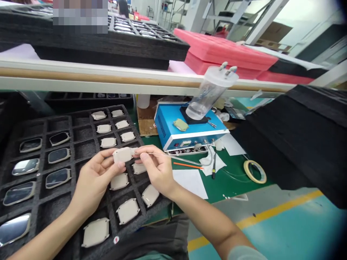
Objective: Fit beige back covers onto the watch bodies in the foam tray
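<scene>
Between the thumb and fingers of my left hand [93,177] is a beige watch case [123,155], raised above the black foam tray [71,121]. My right hand [159,171] pinches the end of a thin clear tube [187,160] close to the case's right edge. The tip there is too small to make out. From my right hand the tube curves back toward a blue dispenser box [165,126]. Beneath my hands, several beige watch cases [128,211] lie in the tray's compartments. Framed dark glass screens [58,178] fill compartments on the left.
On the blue box stand a clear cylinder [202,95] and a greenish watch case [180,125]. White paper [189,182], an orange stick [188,165], a black pen [214,166] and a tape roll [247,169] lie on the green bench. A shelf [130,85] crosses above, carrying black trays and pink foam [225,50].
</scene>
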A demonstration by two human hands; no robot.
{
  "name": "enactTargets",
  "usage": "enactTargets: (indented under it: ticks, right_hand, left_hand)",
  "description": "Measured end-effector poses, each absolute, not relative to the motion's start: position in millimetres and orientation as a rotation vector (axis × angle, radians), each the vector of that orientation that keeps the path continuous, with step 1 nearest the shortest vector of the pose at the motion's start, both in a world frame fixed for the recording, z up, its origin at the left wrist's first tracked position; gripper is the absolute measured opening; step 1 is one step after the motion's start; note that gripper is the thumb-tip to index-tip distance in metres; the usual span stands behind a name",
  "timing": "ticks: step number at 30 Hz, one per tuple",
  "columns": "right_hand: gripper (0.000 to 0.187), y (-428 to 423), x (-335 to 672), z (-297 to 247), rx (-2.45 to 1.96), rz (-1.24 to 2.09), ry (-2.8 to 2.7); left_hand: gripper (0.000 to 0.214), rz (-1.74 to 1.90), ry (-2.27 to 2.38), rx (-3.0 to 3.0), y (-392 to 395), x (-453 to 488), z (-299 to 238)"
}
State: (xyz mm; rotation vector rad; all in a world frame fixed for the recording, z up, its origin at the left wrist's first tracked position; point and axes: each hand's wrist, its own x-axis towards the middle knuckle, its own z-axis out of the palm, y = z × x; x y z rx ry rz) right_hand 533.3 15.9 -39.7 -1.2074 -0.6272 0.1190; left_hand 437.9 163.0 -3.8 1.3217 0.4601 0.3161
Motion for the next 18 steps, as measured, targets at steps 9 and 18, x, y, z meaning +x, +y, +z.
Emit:
enactTargets:
  ticks: [9,18]
  right_hand:
    - [0.015,15.4,532.1,-42.0,-1.203,0.143,-0.625]
    - [0.015,14.7,532.6,-40.5,-1.202,0.147,-0.624]
  left_hand:
    - [0.052,0.325,0.475,1.331,163.0,439.2,-3.5]
    - [0.049,0.325,0.459,1.326,161.4,439.0,-1.2]
